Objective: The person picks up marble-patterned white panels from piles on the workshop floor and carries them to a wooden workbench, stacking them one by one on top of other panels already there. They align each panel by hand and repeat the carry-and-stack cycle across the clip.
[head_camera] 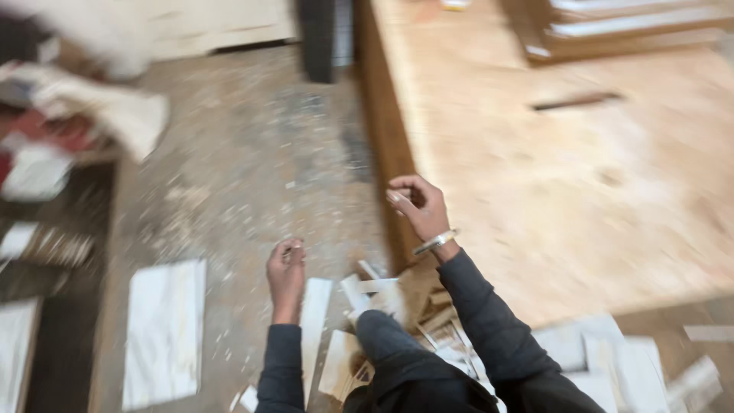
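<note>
The view is blurred by motion. My left hand (286,269) hangs over the dusty concrete floor (252,168), fingers curled loosely, with nothing visible in it. My right hand (417,205), a metal bangle on its wrist, is raised beside the edge of a plywood workbench (566,191); its fingers are curled in and something small and pale may sit at the fingertips, too blurred to tell. Both arms wear dark sleeves. Below my hands lies a pile of pale wood offcuts (382,321).
A white board (164,329) lies flat on the floor at left. Cloth and clutter (84,115) sit at the upper left. Stacked boards (627,30) rest on the far bench end. More pale offcuts (612,359) lie at lower right.
</note>
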Demonstrator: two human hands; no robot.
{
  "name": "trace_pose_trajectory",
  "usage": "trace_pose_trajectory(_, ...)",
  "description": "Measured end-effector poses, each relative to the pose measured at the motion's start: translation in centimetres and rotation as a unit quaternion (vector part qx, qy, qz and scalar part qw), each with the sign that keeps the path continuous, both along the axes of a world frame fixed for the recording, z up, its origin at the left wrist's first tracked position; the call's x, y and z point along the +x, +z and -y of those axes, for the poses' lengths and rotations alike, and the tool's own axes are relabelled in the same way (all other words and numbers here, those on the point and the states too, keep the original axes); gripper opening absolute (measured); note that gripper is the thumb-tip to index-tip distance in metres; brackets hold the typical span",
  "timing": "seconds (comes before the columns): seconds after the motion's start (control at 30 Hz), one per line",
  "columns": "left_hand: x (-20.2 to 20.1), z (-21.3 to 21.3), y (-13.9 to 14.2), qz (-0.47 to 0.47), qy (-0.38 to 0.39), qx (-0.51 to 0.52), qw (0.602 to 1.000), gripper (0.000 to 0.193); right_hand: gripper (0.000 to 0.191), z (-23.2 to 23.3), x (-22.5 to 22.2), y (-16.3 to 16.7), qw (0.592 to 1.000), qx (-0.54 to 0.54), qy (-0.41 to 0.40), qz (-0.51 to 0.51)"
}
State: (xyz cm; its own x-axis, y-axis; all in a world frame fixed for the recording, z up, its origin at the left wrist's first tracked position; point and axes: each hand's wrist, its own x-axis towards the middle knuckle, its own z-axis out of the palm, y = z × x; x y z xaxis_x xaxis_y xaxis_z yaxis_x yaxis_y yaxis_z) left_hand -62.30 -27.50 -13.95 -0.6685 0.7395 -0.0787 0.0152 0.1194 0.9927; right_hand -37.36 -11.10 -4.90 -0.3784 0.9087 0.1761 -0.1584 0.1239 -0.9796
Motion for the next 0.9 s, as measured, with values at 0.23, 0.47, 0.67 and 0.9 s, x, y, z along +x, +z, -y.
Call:
trace_pose_trajectory(0.23, 16.5, -14.2, 6.8, -0.089, -0.196, 0.003, 0.977, 0.033, 0.015, -7.6, 22.3, 3.9, 0.987, 0.079, -0.138, -0.003)
trace_pose_trajectory(0.47, 36.1, -38.9, 12.6, -0.323, -0.199, 0.039, 0.924, 0.036, 0.017, -23.5, 46.9, 5.4, 0.957, 0.100, -0.232, 0.140)
trace_pose_trajectory(0.67, 51.1, -55.3, 16.0, -0.353, -0.189, 0.100, 0.911, 0.050, 0.030, -40.2, 59.5, 10.0, 0.914, 0.123, -0.255, 0.290)
trace_pose_trajectory(0.9, 55.4, -62.3, 18.2, -0.438, -0.188, -0.054, 0.877, 0.080, 0.060, -52.4, 62.7, 13.9, 0.867, 0.209, -0.198, 0.408)
